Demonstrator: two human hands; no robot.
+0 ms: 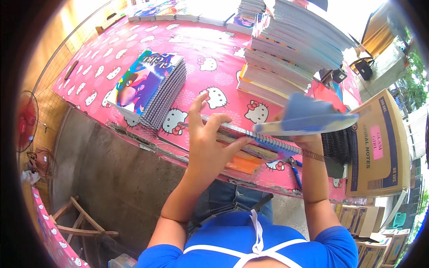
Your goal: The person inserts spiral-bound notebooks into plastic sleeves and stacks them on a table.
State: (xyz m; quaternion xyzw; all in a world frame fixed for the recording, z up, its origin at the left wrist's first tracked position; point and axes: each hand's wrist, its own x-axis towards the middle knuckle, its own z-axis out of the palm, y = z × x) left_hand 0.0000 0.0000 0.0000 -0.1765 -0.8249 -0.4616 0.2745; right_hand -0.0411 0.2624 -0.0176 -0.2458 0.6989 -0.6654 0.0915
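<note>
Grasping the edge of a spiral notebook (270, 140) between thumb and fingers, the left hand (206, 145) holds it over the pink desk (228, 82); the notebook reaches from that hand across toward the right hand (309, 141), near which a bare length of brown coil (313, 155) sticks out; the right hand is partly behind a blurred blue-and-white thing (308, 115), which hides its fingers, so I cannot tell whether it grips anything; just left of the right forearm, blue-handled pliers (295, 171) lie on the desk; ahead and left of the left hand stands a pile of notebooks (152, 87); beyond the right hand rises a tall paper stack (286, 58); to its right are black coils (337, 144), then a cardboard box (382, 147).
</note>
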